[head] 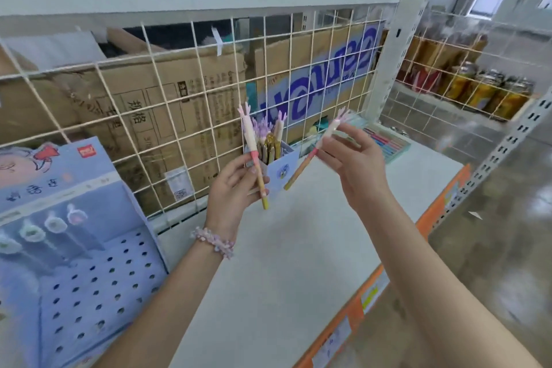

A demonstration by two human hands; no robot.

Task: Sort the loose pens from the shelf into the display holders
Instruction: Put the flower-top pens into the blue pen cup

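Above the shelf (298, 248), I see left hand (231, 188) gripping one pen (254, 152) near-upright, tuft up; right hand (349, 155) pinching another pen (310, 155) diagonally, tuft up-right.

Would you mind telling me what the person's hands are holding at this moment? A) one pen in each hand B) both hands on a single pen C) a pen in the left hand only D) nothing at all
A: the left hand grips one pink-topped pen and the right hand pinches a second pen, in front of the small pen holder.
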